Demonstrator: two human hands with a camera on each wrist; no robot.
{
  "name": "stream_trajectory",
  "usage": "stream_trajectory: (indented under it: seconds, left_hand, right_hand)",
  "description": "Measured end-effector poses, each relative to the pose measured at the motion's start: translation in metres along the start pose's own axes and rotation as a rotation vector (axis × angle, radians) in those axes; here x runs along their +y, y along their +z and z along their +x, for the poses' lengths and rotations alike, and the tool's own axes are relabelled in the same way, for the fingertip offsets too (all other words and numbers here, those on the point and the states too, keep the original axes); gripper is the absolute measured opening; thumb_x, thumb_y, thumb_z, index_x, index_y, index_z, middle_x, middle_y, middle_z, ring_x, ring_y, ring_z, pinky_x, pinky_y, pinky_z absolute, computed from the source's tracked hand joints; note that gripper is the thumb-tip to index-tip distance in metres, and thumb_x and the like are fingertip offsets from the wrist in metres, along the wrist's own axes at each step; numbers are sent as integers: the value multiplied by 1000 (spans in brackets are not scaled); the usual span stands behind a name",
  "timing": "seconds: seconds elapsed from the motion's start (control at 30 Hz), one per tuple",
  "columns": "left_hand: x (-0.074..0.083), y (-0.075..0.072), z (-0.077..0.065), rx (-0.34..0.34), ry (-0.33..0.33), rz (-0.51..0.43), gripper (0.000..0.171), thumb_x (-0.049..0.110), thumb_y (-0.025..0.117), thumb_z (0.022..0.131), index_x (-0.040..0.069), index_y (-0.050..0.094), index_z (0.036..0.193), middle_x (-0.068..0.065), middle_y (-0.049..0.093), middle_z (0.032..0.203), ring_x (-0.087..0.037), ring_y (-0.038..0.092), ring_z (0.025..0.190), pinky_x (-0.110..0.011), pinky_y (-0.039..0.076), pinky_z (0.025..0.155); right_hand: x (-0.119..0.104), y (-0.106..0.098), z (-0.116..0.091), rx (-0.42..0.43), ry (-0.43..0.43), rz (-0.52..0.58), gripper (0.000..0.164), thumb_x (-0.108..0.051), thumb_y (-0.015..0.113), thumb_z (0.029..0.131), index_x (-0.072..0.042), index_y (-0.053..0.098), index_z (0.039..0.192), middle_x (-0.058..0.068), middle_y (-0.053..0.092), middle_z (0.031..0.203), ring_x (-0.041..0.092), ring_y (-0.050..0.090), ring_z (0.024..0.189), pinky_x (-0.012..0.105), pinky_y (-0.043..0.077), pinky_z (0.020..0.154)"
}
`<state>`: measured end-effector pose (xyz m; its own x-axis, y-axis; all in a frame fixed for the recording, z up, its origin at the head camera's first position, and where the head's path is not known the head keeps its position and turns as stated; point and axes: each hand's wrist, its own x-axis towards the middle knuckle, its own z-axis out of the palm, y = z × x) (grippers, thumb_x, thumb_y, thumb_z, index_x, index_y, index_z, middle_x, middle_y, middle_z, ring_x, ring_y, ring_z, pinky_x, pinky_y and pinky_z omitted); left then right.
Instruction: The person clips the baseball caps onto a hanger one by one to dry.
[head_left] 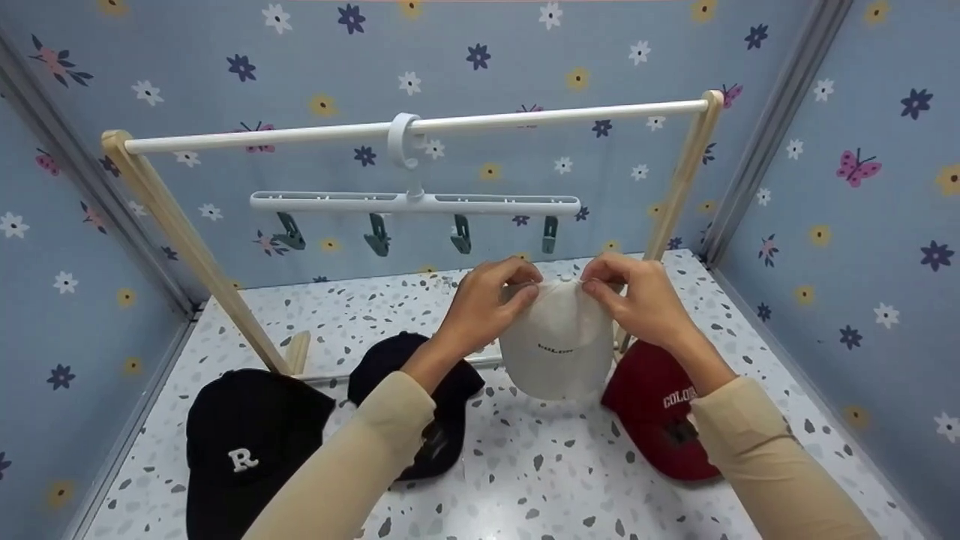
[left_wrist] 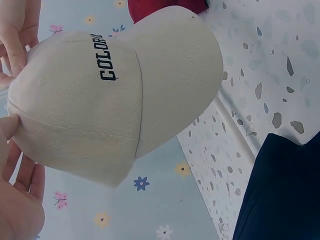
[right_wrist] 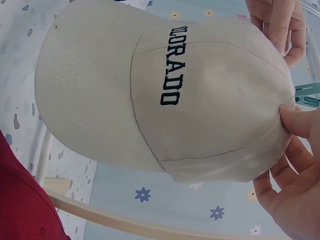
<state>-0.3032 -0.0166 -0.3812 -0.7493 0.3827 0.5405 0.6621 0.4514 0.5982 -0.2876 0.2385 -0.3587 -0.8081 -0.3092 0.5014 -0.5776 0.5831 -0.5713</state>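
While the white hanger (head_left: 480, 202) hangs from the rod (head_left: 555, 116) by its hook (head_left: 403, 141), a beige cap (head_left: 559, 337) is held in the air just below the hanger's right end. The person's left hand (head_left: 484, 300) pinches one side of the crown between thumb and fingers, and the right hand (head_left: 645, 296) pinches the other side in the same way. The cap's brim points down and toward the person, away from the hanger, with dark lettering (right_wrist: 173, 65) across its front (the two wrist views together give COLORADO). Four green clips (head_left: 377, 234) hang along the underside of the hanger; the rightmost one (head_left: 550, 234) is near the top of the cap, with a gap between them in the head view.

Lower than the hanger, on the speckled surface (head_left: 517, 480), lie three more caps: a black cap (head_left: 240, 420) with a white R, nearer the person than the hanger's left end; a navy cap (head_left: 397, 364), below its left half and partly hidden by the left arm; and a red cap (head_left: 652, 412), lower than its right end and farther right. Wooden posts (head_left: 202, 262) stand beyond both ends of the hanger, and a flowered blue wall (head_left: 480, 90) rises behind it.
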Motion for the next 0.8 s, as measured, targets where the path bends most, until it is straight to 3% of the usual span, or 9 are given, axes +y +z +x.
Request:
stream_trajectory:
  seconds: [0.27, 0.53, 0.8]
  left_hand:
    - [-1, -2, -1, 25, -9, 28, 13, 21, 71, 104, 14, 74, 115, 1, 76, 112, -16, 69, 110, -38, 51, 103]
    - [-2, -3, 3, 126, 33, 24, 15, 15, 72, 103, 10, 73, 117, -3, 75, 111, -19, 70, 104, -36, 54, 95]
    - [8, -4, 12, 131, -96, -113, 34, 24, 71, 104, 9, 64, 134, -8, 71, 125, -21, 69, 111, -36, 53, 102]
  right_hand:
    - [1, 1, 1, 2, -7, -6, 7, -2, 75, 98, -9, 76, 99, 1, 77, 92, 18, 73, 88, 36, 60, 84]
    - [4, 3, 1, 18, -27, 5, 8, 0, 75, 97, -7, 75, 95, 2, 77, 89, 20, 75, 93, 42, 61, 92]
    - [3, 0, 2, 38, -34, -30, 8, -2, 74, 99, -9, 75, 97, 0, 76, 88, 15, 69, 86, 30, 57, 83]
